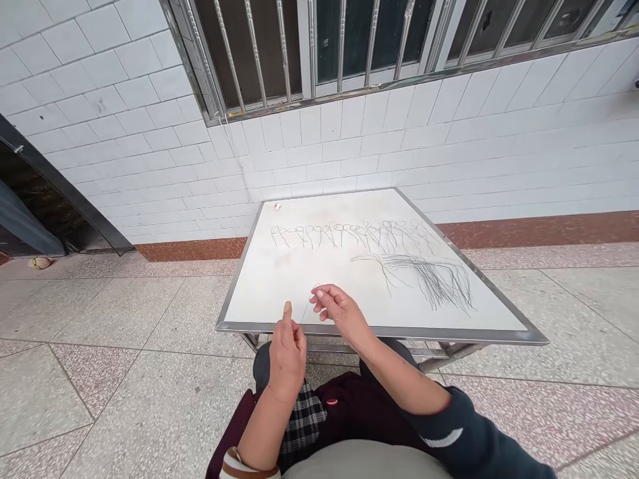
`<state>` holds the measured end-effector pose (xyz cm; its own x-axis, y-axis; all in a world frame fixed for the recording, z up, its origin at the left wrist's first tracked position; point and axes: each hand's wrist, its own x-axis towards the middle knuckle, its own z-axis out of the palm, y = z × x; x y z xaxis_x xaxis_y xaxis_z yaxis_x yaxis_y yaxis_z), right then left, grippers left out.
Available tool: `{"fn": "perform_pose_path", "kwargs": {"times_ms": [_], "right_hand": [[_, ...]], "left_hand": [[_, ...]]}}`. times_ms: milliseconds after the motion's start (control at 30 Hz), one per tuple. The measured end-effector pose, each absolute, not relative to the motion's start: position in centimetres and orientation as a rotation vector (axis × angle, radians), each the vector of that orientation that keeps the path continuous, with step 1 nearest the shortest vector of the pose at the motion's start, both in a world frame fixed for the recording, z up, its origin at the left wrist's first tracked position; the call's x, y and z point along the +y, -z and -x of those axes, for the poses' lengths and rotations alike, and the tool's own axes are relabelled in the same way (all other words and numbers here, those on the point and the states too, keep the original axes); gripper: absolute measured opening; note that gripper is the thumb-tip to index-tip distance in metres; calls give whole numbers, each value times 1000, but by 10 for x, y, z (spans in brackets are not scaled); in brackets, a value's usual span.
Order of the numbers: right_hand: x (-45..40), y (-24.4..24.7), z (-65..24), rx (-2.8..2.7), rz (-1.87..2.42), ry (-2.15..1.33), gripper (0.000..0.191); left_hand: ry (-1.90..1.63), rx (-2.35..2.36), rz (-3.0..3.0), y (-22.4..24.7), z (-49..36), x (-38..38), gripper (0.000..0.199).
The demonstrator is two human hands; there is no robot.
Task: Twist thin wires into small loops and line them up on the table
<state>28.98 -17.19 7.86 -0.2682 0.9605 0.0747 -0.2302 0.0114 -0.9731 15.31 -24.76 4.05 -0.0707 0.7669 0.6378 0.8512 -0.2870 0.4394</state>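
Over the table's near edge, my right hand (340,313) pinches a thin wire-like strand (306,309) between thumb and fingertips, with a small curve at its upper end. The strand runs down to my left hand (287,356), whose fingers are curled closed on its lower end while one digit points up. Farther back on the white table (259,286) lies a row of similar strands bent into loops with crossing tails (339,228). At the right is a loose bundle of long dark strands (436,279), some fanned out to the left.
A small white and red object (277,207) lies at the table's far left corner. The table has a metal rim (379,330). Behind it stand a white tiled wall (324,153) and a barred window (344,46). My knees are under the near edge.
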Motion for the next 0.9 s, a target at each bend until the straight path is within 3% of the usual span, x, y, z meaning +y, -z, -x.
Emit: {"fn": "perform_pose_path", "kwargs": {"times_ms": [367,467,567,733,900], "right_hand": [[-203,-98,-301,-1330,885,-1416,32],[-207,-96,-303,-1304,843,-1478,31],[-212,-96,-304,-1267,811,-1505,31],[-221,-97,-306,-1300,801,-1534,31],[-231,-85,-302,-1428,781,-1587,31]], "left_hand": [[1355,-1771,2139,-47,-160,-281,46],[1445,-1812,2149,-49,-165,-288,49],[1808,-2016,2118,-56,-170,-292,52],[2779,-2250,1768,-77,-173,-291,56],[3084,-2195,1551,-87,-179,-293,51]]}}
